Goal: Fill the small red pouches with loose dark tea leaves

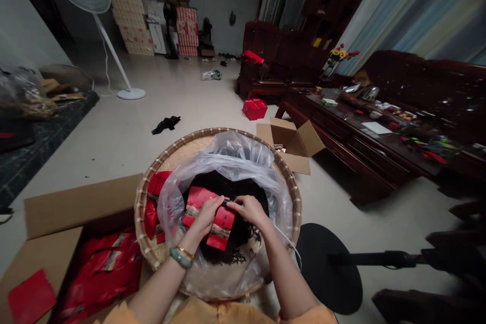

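Note:
A round woven basket (178,154) lies in front of me, lined with a clear plastic bag (243,159) that holds a heap of dark loose leaves (235,185). My left hand (207,215) and my right hand (248,208) are both closed on the top edge of a red packet (222,228) held over the leaves. The fingers of the two hands nearly meet at the packet's mouth. More red packets (154,202) lie in the basket at the left, outside the bag. A green bangle and a thin gold one sit on my left wrist.
A cardboard box (76,202) at the lower left holds several red packets (102,268). A smaller open carton (292,142) stands beyond the basket. A dark wooden table (360,147) runs along the right, a black round base (330,263) lies beside me, a standing fan (131,93) at the far left.

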